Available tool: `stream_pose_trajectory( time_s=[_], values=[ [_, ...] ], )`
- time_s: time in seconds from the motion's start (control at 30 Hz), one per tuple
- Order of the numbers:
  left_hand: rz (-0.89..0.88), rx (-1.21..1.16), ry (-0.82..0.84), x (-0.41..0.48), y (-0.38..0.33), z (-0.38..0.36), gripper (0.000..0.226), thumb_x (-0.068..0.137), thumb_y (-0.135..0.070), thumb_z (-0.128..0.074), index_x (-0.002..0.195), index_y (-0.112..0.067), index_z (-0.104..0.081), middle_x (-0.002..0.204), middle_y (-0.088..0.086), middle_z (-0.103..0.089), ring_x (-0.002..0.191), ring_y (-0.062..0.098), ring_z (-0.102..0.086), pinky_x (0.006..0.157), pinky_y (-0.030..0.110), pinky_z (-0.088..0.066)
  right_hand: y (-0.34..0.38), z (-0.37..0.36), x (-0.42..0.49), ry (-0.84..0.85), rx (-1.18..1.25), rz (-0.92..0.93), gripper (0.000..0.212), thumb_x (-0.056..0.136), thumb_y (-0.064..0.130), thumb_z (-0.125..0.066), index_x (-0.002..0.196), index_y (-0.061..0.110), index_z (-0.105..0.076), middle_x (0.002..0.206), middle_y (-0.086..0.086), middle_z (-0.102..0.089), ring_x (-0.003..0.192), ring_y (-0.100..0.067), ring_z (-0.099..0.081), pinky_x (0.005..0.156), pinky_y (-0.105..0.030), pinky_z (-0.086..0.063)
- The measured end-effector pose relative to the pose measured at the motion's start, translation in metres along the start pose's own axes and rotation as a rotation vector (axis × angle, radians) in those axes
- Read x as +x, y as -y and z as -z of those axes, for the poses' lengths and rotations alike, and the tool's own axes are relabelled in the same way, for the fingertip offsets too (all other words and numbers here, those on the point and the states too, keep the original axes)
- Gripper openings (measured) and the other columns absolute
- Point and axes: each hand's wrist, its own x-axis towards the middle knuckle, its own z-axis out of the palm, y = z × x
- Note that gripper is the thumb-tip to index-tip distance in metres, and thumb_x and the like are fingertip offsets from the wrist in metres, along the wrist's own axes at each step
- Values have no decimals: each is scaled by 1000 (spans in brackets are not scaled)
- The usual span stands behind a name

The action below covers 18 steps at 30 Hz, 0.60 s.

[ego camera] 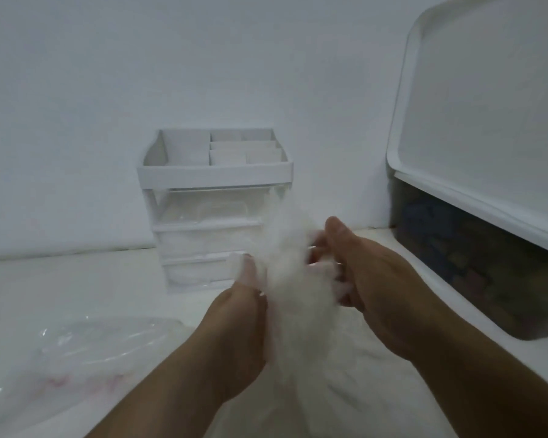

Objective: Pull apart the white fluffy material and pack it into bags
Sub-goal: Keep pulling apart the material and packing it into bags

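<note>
1. The bag [76, 352] lies off to the left, so loose bits could drop on the way over.
2. It is clear, thin and crinkly.
3. The left hand [238, 314] and the right hand [370, 279] both grip the soft, wispy white fluff [293, 279] held between them, in the middle.

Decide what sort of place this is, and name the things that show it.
Probably a home craft workspace: a white drawer organiser against a plain wall, a lidded storage bin on the right, and a clear plastic bag beside the white fluffy material.
</note>
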Motion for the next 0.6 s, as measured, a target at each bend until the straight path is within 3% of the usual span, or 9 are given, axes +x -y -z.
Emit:
stream_pose_trajectory(
  time_s=[0.1, 0.2, 0.27, 0.33, 0.43, 0.5, 0.6],
  values=[
    [0, -290, 145, 2, -2, 6, 73, 95, -71, -37, 130, -11, -60, 120, 10, -65, 112, 27, -61, 101, 42, -44, -3, 0, 0, 92, -179, 80, 46, 83, 62, -39, 111, 39, -68, 108, 21, -71, 100, 0, -67, 91, -27, -54],
    [-41, -377, 236, -1, -1, 13, 72, 90, -69, -45, 101, -4, -74, 91, 14, -71, 86, 26, -69, 81, 35, -57, -1, -2, -2, 180, -352, 106, 29, 88, 50, -55, 114, 43, -66, 114, 28, -67, 105, 14, -59, 86, -9, -47],
    [-28, -382, 360, -9, -4, 11, 87, 90, -76, -39, 118, 0, -68, 107, 22, -70, 101, 33, -68, 91, 41, -54, -3, -3, -2, 170, -508, 163, 48, 78, 55, -67, 124, 45, -59, 119, 32, -61, 107, 17, -55, 82, -5, -44],
    [-56, -337, 354, -15, -12, 5, 100, 88, -82, -34, 141, 2, -49, 137, 27, -55, 129, 38, -52, 112, 48, -35, -6, -6, -3, 120, -596, 198, 67, 71, 57, -76, 132, 46, -50, 123, 33, -55, 109, 14, -53, 82, -4, -44],
    [15, -390, 424, -18, -17, 3, 107, 83, -84, -43, 147, 1, -41, 153, 24, -39, 143, 38, -36, 121, 48, -23, -7, -7, -5, 51, -655, 229, 90, 61, 65, -77, 141, 44, -40, 128, 27, -49, 112, 5, -51, 94, -14, -47],
    [18, -426, 396, -18, -14, 6, 98, 81, -74, -56, 144, 1, -47, 150, 23, -44, 139, 37, -44, 116, 48, -34, -4, -8, -7, 57, -725, 217, 104, 57, 72, -75, 147, 44, -30, 134, 27, -43, 117, 3, -45, 103, -21, -44],
    [-62, -354, 353, -19, -15, 4, 61, 77, -35, -69, 123, 6, -65, 120, 23, -66, 108, 35, -67, 87, 42, -57, -4, -13, -9, 92, -811, 195, 113, 60, 69, -79, 151, 45, -17, 146, 26, -33, 125, 2, -37, 107, -24, -39]
  ],
)
